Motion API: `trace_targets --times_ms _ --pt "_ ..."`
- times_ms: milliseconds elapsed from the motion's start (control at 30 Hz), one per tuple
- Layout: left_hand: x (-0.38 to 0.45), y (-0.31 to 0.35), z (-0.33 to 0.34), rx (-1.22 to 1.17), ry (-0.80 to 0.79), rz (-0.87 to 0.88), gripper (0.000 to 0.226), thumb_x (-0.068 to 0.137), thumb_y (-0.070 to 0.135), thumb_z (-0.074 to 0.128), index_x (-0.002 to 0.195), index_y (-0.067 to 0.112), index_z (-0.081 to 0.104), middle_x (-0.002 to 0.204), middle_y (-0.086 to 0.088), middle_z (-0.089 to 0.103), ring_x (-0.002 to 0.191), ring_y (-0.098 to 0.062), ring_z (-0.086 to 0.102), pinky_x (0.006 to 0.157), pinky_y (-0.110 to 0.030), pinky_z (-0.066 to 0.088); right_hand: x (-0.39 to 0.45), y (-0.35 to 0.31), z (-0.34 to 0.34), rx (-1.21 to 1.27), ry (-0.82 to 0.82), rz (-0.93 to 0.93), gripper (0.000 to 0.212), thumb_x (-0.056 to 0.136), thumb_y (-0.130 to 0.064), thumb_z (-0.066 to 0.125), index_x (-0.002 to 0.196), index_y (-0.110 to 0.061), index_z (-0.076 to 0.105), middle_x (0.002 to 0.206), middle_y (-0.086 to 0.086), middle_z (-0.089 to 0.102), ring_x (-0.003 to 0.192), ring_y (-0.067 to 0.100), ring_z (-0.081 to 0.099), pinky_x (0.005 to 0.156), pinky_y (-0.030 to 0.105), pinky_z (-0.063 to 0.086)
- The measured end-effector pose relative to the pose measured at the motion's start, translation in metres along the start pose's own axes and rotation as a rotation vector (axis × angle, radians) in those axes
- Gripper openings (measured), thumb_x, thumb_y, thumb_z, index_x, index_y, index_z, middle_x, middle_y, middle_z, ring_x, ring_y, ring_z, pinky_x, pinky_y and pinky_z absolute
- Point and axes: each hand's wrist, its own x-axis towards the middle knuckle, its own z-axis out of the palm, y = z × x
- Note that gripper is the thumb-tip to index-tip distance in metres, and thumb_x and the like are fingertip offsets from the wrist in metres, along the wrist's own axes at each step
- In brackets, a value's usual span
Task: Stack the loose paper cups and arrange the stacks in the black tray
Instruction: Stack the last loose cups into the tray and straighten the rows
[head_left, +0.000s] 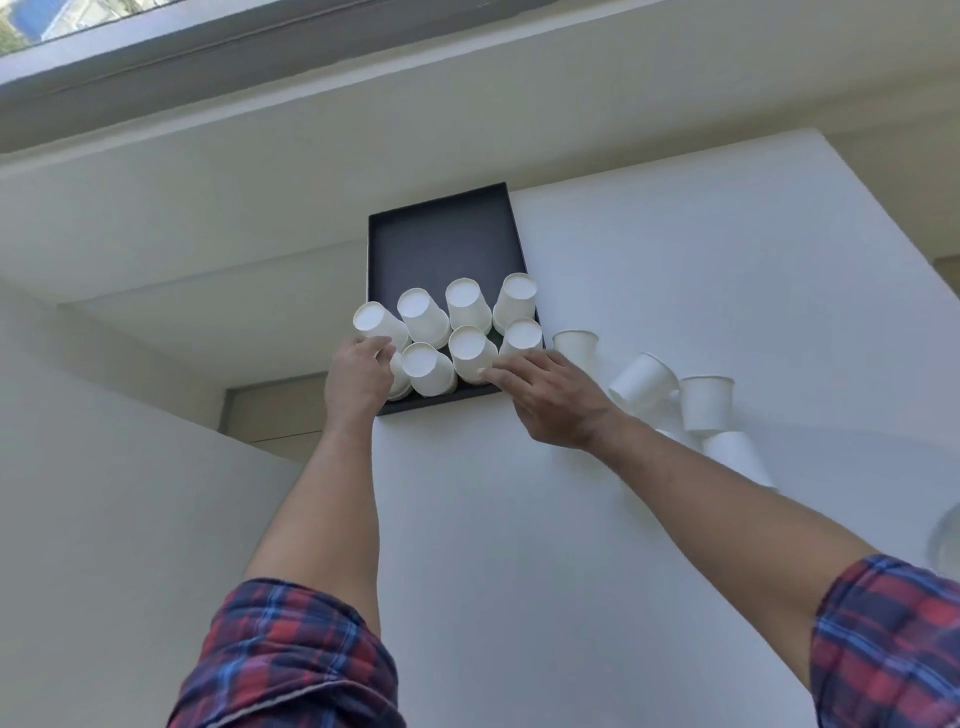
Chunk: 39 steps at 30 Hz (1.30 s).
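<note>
The black tray (441, 244) sits at the white table's (675, 291) far left edge, upside-down paper cups (465, 304) crowding its near end. The left hand (358, 376) grips the cup (379, 325) at the tray's left rim. The right hand (550, 397), fingers straight, touches a near-row cup (471, 353). Loose cups (704, 402) lie right of the tray.

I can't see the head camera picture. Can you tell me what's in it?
Two hands reach into a black tray on a white table, where upside-down white paper cups stand packed at its near end. The left hand grips one cup at the tray's left edge, the right hand touches another, and loose cups wait on the right.
</note>
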Motion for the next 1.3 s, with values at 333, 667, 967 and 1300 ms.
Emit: trace_targets --times_ms 333,667,967,1300 --pt "-0.055 0.037 0.018 0.011 0.417 0.022 0.034 0.092 0.007 0.052 0.124 0.01 0.064 0.127 -0.012 0.06 0.114 -0.037 0.054 0.094 -0.043 0.037 -0.066 0.039 -0.046 -0.083 0.036 0.407 0.044 0.083 -0.002 0.061 0.127 -0.007 0.059 0.097 0.01 0.061 0.08 0.034 0.057 0.069 0.044 0.048" --pt "-0.16 0.115 0.109 -0.052 -0.02 0.384 0.043 0.089 0.039 0.066 0.127 0.019 0.061 0.113 -0.009 0.055 0.102 -0.033 0.056 0.088 -0.043 0.048 -0.152 0.035 -0.051 -0.179 -0.403 0.35 0.049 0.09 -0.047 0.06 0.125 -0.013 0.061 0.114 0.009 0.061 0.085 0.032 0.064 0.065 0.039 0.047" --pt "-0.188 0.142 0.136 -0.136 -0.306 0.051 0.063 0.093 0.054 0.058 0.144 0.03 0.031 0.13 -0.009 0.037 0.106 -0.04 0.061 0.085 -0.048 0.054 -0.172 0.004 -0.04 0.045 -0.546 0.448 0.061 0.094 -0.059 0.047 0.143 -0.024 0.041 0.144 -0.003 0.04 0.103 0.023 0.063 0.073 0.036 0.053" --pt "-0.182 0.129 0.138 -0.364 -0.24 -0.163 0.05 0.087 0.043 0.07 0.118 0.018 0.039 0.122 -0.007 0.047 0.087 -0.022 0.052 0.073 -0.033 0.042 -0.162 -0.004 -0.025 0.244 -0.652 0.387 0.067 0.088 -0.057 0.056 0.145 -0.027 0.036 0.139 -0.009 0.04 0.108 0.017 0.058 0.082 0.032 0.05"
